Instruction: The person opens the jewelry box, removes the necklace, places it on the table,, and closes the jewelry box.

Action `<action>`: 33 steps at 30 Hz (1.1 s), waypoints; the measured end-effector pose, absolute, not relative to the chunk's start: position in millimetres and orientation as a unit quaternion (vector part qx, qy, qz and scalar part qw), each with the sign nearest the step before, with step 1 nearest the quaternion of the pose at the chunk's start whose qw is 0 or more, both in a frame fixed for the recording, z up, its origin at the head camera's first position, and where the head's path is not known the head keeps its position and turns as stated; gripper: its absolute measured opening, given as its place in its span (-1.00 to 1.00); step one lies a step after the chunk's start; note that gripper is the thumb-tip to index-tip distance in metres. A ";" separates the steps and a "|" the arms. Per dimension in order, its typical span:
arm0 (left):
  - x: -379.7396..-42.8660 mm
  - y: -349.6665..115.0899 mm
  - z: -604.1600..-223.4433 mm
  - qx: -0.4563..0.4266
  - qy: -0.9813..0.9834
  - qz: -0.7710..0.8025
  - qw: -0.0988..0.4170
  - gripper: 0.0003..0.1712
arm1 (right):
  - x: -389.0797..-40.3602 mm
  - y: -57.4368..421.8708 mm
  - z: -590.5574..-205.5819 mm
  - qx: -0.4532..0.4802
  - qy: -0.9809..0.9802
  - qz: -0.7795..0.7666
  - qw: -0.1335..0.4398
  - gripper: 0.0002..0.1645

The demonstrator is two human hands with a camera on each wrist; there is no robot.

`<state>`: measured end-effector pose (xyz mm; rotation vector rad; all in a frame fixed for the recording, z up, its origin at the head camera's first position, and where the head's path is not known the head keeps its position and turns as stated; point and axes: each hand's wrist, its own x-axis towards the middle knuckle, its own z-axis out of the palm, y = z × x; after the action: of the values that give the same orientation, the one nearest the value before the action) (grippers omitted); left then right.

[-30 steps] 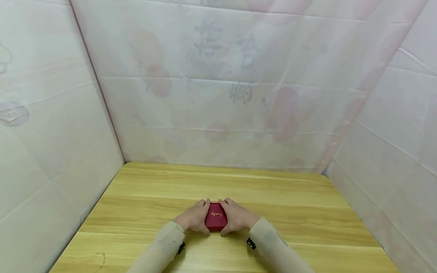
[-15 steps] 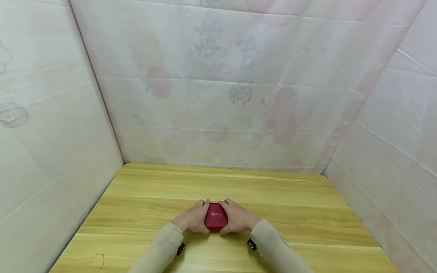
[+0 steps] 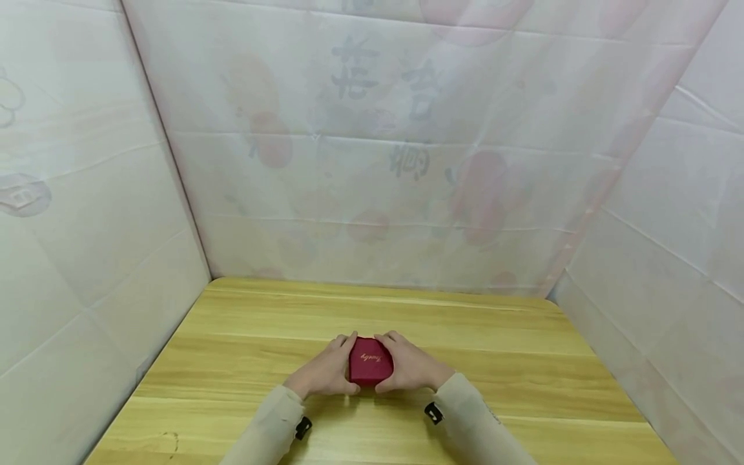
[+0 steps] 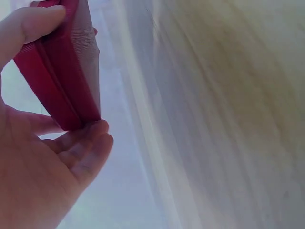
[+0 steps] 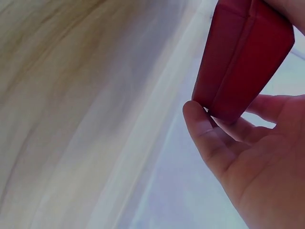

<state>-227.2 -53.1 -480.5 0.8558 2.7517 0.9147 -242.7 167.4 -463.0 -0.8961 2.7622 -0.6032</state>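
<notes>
A small dark red jewelry box (image 3: 370,365) with gold lettering on its lid is between my two hands in the head view. My left hand (image 3: 327,370) grips its left side, thumb on the near edge and fingers toward the far edge. On the opposite side my right hand (image 3: 411,367) holds it the same way. The left wrist view shows the box (image 4: 59,71) raised above the table, its pale underside visible. A seam runs along the side of the box (image 5: 240,57) in the right wrist view; the lid is closed.
The wooden table (image 3: 244,361) reaches to white printed cloth walls at the back (image 3: 372,194), left and right. Black straps (image 3: 433,412) show at both sleeve cuffs. A dark mark (image 3: 171,441) lies on the table's near left.
Both hands have lifted the jewelry box off the table. It appears slightly larger and a little farther up in the head view, still closed.
</notes>
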 end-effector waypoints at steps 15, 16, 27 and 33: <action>-222.1 -55.9 -477.0 0.272 0.892 0.361 0.027 0.29 | -240.6 172.6 -452.0 -0.301 0.919 -0.243 0.079 0.22; -222.0 -55.7 -477.1 0.272 0.892 0.360 0.023 0.29 | -240.4 173.1 -451.1 -0.303 0.917 -0.246 0.079 0.21; -217.0 -57.1 -477.3 0.253 0.877 0.406 0.045 0.30 | -238.7 175.0 -447.6 -0.314 0.907 -0.267 0.089 0.19; -216.9 -57.9 -476.9 0.257 0.865 0.428 0.048 0.30 | -238.1 174.6 -447.3 -0.322 0.904 -0.269 0.080 0.20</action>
<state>-216.9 -57.9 -476.9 0.7850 2.6373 1.3067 -238.1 174.6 -447.3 -0.9631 2.7035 -0.8041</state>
